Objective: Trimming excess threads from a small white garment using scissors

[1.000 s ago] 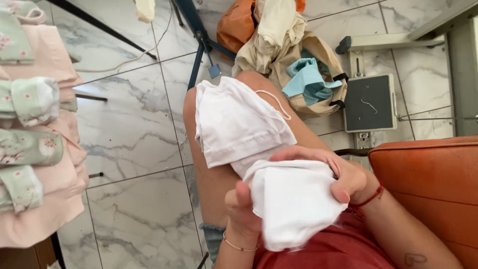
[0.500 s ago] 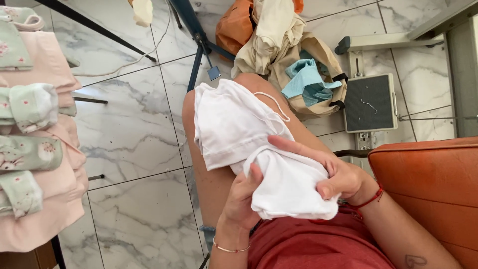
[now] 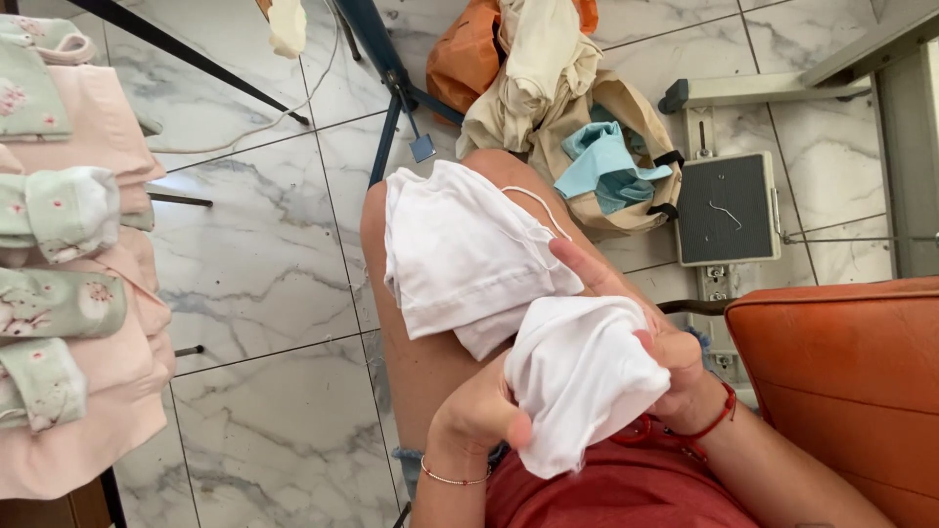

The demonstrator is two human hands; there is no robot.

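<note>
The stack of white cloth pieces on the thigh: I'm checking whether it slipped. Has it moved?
No. The stack of white cloth pieces still lies on the thigh, just as near the grey pedal.

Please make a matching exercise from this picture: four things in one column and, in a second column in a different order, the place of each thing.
Things:
1. white cloth piece
2. stack of white cloth
3. light blue cloth
4. pink fabric

Places:
A. on the beige bag on the floor
B. lying on the person's thigh
C. at the left edge of the view, under green flowered pieces
D. between the left hand and the right hand

Right pairs: 1-D, 2-B, 3-A, 4-C
</note>
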